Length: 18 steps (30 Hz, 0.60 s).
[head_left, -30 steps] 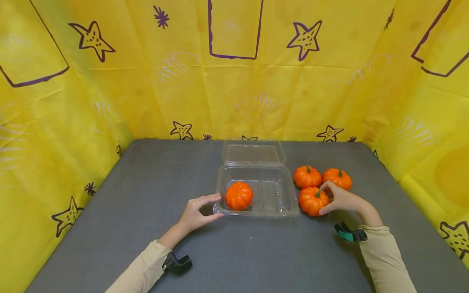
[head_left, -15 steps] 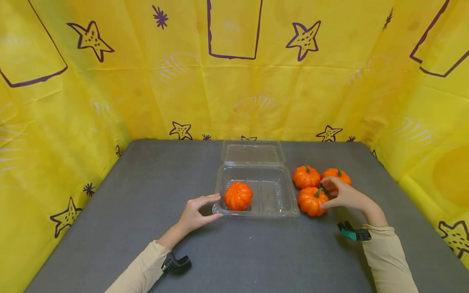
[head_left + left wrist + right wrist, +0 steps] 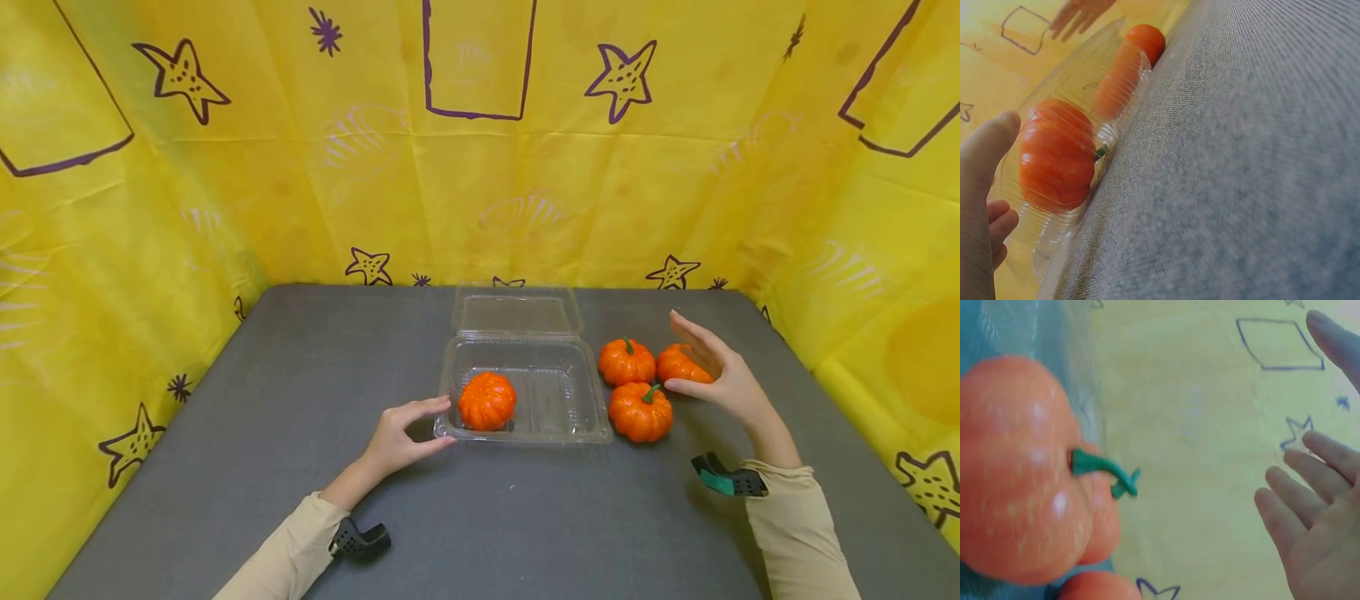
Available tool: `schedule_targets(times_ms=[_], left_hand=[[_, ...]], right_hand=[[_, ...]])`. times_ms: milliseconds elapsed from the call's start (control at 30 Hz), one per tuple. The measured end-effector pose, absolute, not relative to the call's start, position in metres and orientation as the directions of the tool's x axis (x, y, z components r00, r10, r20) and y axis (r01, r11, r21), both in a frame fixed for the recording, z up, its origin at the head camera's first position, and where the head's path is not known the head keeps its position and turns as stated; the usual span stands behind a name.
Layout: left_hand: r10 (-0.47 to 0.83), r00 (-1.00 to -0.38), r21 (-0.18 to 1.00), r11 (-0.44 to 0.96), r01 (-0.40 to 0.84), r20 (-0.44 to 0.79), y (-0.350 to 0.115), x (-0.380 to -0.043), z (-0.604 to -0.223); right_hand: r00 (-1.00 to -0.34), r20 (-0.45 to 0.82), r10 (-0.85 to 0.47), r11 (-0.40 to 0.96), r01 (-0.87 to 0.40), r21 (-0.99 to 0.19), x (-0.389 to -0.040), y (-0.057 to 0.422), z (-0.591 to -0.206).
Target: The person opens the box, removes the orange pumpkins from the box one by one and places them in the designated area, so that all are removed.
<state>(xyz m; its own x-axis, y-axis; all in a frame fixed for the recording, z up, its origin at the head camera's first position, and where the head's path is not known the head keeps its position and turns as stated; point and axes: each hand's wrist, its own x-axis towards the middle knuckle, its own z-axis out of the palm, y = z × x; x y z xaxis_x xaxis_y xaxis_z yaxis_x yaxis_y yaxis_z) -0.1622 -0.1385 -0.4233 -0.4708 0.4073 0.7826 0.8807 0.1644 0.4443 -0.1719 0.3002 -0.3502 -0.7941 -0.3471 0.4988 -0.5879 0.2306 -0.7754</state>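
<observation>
A clear hinged plastic container [image 3: 558, 437] lies on the table with its lid laid back. Inside its left half sits an orange toy pumpkin [image 3: 487, 402]. My left hand [image 3: 397, 437] holds the container's near left corner between thumb and fingers. To the container's right are three more pumpkins with green stems: a front one [image 3: 641, 412], a back left one [image 3: 627, 362] and a back right one [image 3: 681, 363]. My right hand [image 3: 727, 375] hovers by the back right pumpkin, fingers spread and holding nothing, partly covering it. In the right wrist view its fingers are apart from the pumpkins.
The dark grey table [image 3: 330, 358] stretches around the container. Yellow cloth [image 3: 480, 192] with drawn stars and fish encloses its back and sides. The raised lid [image 3: 517, 311] lies behind the container's base.
My right hand has let go of the front pumpkin and moved up and back to the right, spreading its fingers. The left hand and the container stay in place.
</observation>
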Motion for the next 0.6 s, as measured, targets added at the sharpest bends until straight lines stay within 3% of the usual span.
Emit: schedule_targets(times_ms=[333,600], left_hand=[[0.407,-0.476,0.449,0.166,0.878,0.779,-0.139,-0.161,-0.423],[0.403,-0.468,0.435,0.177,0.883,0.786,-0.138,-0.162,-0.423]], right_hand=[[-0.597,0.757,-0.267,0.194,-0.802,-0.565,-0.157,0.250,-0.332],[-0.582,0.763,-0.281,0.222,-0.813,-0.538,-0.155,0.239,-0.330]])
